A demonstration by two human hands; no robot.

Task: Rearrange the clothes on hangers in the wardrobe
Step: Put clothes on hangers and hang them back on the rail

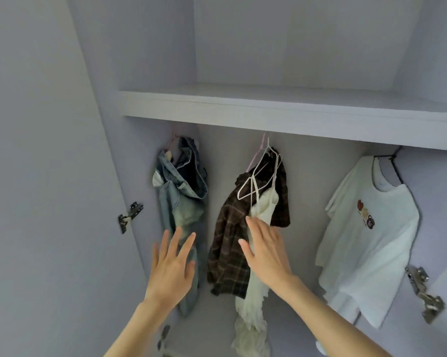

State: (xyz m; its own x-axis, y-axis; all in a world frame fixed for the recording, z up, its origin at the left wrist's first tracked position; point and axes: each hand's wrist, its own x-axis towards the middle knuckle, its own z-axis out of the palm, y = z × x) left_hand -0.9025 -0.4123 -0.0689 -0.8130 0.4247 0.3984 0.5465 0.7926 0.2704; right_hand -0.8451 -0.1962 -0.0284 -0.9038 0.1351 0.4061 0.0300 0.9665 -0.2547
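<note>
Inside the wardrobe, pale blue jeans (181, 202) hang at the left on a pink hanger. In the middle hang a dark brown plaid shirt (230, 243) and a cream strappy dress (253, 300) on a white hanger (258, 176). A white T-shirt (371, 243) with a small print hangs at the right on a black hanger. My left hand (172, 269) is raised with fingers spread in front of the jeans' legs. My right hand (266, 251) is flat with straight fingers in front of the dress and plaid shirt. Neither hand holds anything.
A white shelf (281, 112) runs across above the clothes and hides the rail. Metal door hinges sit on the left panel (129, 217) and the right panel (423, 292). Gaps show between the three groups of clothes.
</note>
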